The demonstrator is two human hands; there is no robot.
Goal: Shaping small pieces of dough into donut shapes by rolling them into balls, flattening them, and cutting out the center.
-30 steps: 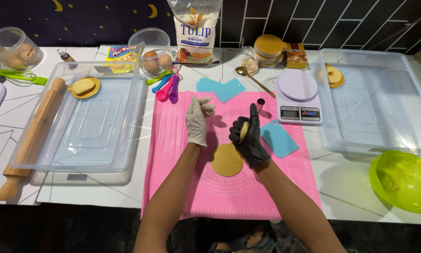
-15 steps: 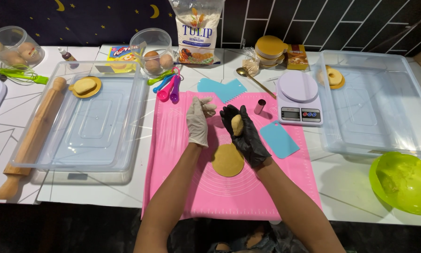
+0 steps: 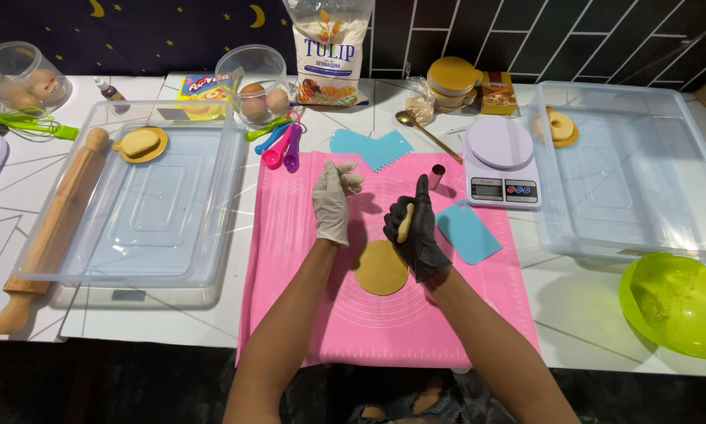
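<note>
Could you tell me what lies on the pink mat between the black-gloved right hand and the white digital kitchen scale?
In the head view, only a small metal cylinder stands between right hand and scale, on the mat.

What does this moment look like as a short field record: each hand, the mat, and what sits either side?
left hand: white glove, fingers curled, raised over the pink mat, nothing visible in it
right hand: black glove, closed on a small piece of dough
on the mat: flat dough round, small metal cutter, blue scraper
left side: clear tray, rolling pin
right side: kitchen scale, green bowl
</note>
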